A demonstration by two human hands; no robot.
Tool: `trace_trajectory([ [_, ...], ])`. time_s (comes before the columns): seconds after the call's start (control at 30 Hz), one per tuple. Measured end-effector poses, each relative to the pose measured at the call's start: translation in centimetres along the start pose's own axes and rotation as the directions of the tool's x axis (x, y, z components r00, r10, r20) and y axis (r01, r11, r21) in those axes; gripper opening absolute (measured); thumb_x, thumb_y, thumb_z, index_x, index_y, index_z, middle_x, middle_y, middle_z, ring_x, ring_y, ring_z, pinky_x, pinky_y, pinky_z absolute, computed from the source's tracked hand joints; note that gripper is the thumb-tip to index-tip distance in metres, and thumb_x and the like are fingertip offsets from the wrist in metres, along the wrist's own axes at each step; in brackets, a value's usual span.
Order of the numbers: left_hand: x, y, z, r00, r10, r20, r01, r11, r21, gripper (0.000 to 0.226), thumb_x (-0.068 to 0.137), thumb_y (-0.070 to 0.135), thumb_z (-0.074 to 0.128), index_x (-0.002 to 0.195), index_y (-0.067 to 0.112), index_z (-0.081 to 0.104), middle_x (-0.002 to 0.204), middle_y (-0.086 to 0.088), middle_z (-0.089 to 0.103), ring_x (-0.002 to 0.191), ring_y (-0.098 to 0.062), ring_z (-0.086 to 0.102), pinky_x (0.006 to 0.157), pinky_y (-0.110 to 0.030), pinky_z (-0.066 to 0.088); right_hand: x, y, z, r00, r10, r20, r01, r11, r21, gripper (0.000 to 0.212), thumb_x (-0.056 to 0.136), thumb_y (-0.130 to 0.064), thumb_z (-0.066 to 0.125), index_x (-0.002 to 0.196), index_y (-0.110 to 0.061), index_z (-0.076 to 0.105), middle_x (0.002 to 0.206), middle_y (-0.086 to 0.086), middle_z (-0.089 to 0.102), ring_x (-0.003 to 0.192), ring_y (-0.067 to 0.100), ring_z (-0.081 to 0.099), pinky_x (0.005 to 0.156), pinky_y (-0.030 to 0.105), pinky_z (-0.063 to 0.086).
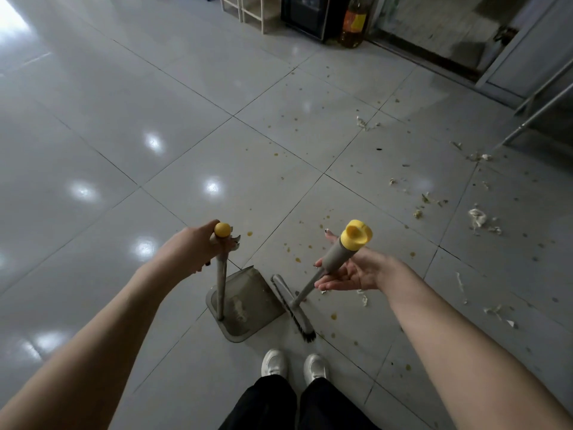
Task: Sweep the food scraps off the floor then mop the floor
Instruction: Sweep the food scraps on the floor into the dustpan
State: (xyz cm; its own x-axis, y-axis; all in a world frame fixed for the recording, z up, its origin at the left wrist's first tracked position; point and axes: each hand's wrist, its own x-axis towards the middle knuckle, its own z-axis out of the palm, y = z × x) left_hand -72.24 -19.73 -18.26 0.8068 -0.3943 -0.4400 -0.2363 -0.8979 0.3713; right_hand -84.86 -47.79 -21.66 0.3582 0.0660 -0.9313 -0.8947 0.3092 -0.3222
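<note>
Sweeping looks barely begun: your left grip curls round the dustpan handle, right grip lies spread under the broom handle; scraps litter the floor at two o'clock; mopping untouched.

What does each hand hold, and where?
The left hand grips the dustpan handle below its yellow cap; the broom handle rests, near its top, across the open right hand.
</note>
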Motion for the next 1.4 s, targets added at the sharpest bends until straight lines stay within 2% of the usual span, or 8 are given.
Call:
trace_trajectory([
  [0.23, 0.1, 0.4, 0.1, 1.0, -0.008, -0.03, 0.008, 1.0, 0.006, 0.033, 0.092, 0.038, 0.056, 0.123, 0.028, 0.049, 0.064, -0.001, 0.056, 0.047, -0.008, 0.051, 0.036, -0.014, 0.036, 1.0, -0.4, 0.7, 0.976, 0.181, -0.121, -0.202, 0.961, -0.187, 0.013, 0.083, -0.016, 0.07, 0.08, -0.004, 0.068, 0.061, 0.013, 0.069, 0.041, 0.017, 0.063, 0.035, 0.022, 0.05],
  [0.5, 0.3, 0.4, 0.1, 0.997, 0.035, -0.067, -0.025, 0.99, 0.141, 0.042, 0.087, 0.05, 0.053, 0.12, 0.024, 0.049, 0.062, 0.001, 0.056, 0.048, -0.009, 0.051, 0.042, -0.017, 0.04, 1.5, 0.7, -1.3, 0.934, 0.358, -0.016, -0.358, 0.933, -0.046, 0.026, 0.094, -0.007, 0.042, 0.11, 0.014, 0.046, 0.079, 0.029, 0.068, 0.055, 0.027, 0.07, 0.05, 0.029, 0.058],
  [0.83, 2.1, 0.1, 0.2, 0.991, 0.122, -0.057, -0.108, 0.972, 0.211, 0.041, 0.083, 0.057, 0.052, 0.111, 0.027, 0.052, 0.06, 0.007, 0.055, 0.05, -0.005, 0.054, 0.042, -0.018, 0.036, 5.7, 4.6, -3.8, 0.936, 0.345, 0.066, -0.351, 0.915, 0.197, 0.032, 0.099, -0.016, 0.041, 0.072, -0.001, 0.048, 0.051, 0.009, 0.047, 0.032, 0.013, 0.048, 0.033, 0.015, 0.043],
  [1.0, 3.0, -0.2, 0.1, 0.988, 0.144, -0.064, -0.126, 0.965, 0.231, 0.037, 0.082, 0.06, 0.051, 0.105, 0.03, 0.052, 0.062, 0.004, 0.059, 0.054, -0.01, 0.058, 0.045, -0.02, 0.039, 8.6, 7.6, -5.7, 0.934, 0.35, -0.071, -0.356, 0.903, -0.241, 0.021, 0.097, -0.014, 0.052, 0.079, -0.003, 0.049, 0.06, 0.008, 0.056, 0.048, 0.013, 0.054, 0.043, 0.021, 0.05],
  [1.1, 3.8, 0.2, 0.1, 0.991, 0.134, 0.006, -0.132, 0.969, 0.209, 0.034, 0.082, 0.053, 0.055, 0.107, 0.03, 0.052, 0.063, 0.005, 0.059, 0.049, -0.006, 0.056, 0.044, -0.019, 0.042, 10.3, 9.1, -6.2, 0.897, 0.35, -0.27, -0.442, 0.701, -0.56, 0.01, 0.097, 0.001, 0.039, 0.093, 0.001, 0.049, 0.058, 0.01, 0.057, 0.045, 0.014, 0.053, 0.047, 0.023, 0.048],
  [1.17, 4.1, 0.4, -0.1, 0.991, 0.087, 0.099, -0.096, 0.992, 0.086, 0.031, 0.082, 0.048, 0.06, 0.106, 0.029, 0.053, 0.068, 0.001, 0.063, 0.054, -0.013, 0.063, 0.048, -0.023, 0.05, 10.7, 9.5, -6.4, 0.892, 0.212, -0.399, -0.449, 0.512, -0.732, 0.03, 0.095, 0.003, 0.032, 0.121, 0.004, 0.045, 0.07, 0.014, 0.053, 0.048, 0.016, 0.05, 0.048, 0.026, 0.046],
  [1.27, 4.6, 1.1, -0.1, 0.98, 0.038, 0.198, -0.025, 0.997, -0.067, 0.02, 0.084, 0.042, 0.062, 0.097, 0.027, 0.056, 0.066, -0.001, 0.068, 0.052, -0.016, 0.066, 0.046, -0.022, 0.05, 11.5, 9.7, -6.8, 0.888, 0.018, -0.46, -0.436, 0.353, -0.828, 0.041, 0.093, -0.005, 0.036, 0.133, -0.003, 0.046, 0.069, 0.01, 0.049, 0.05, 0.018, 0.049, 0.044, 0.026, 0.042],
  [1.4, 4.5, 2.2, 0.5, 0.992, 0.05, 0.115, -0.047, 0.998, -0.031, 0.022, 0.079, 0.045, 0.067, 0.09, 0.027, 0.059, 0.063, 0.0, 0.067, 0.049, -0.012, 0.065, 0.041, -0.019, 0.048, 12.9, 11.2, -6.3, 0.853, -0.052, -0.519, -0.465, 0.373, -0.803, 0.036, 0.093, -0.015, 0.044, 0.125, -0.01, 0.058, 0.086, 0.005, 0.06, 0.076, 0.021, 0.059, 0.064, 0.028, 0.048],
])
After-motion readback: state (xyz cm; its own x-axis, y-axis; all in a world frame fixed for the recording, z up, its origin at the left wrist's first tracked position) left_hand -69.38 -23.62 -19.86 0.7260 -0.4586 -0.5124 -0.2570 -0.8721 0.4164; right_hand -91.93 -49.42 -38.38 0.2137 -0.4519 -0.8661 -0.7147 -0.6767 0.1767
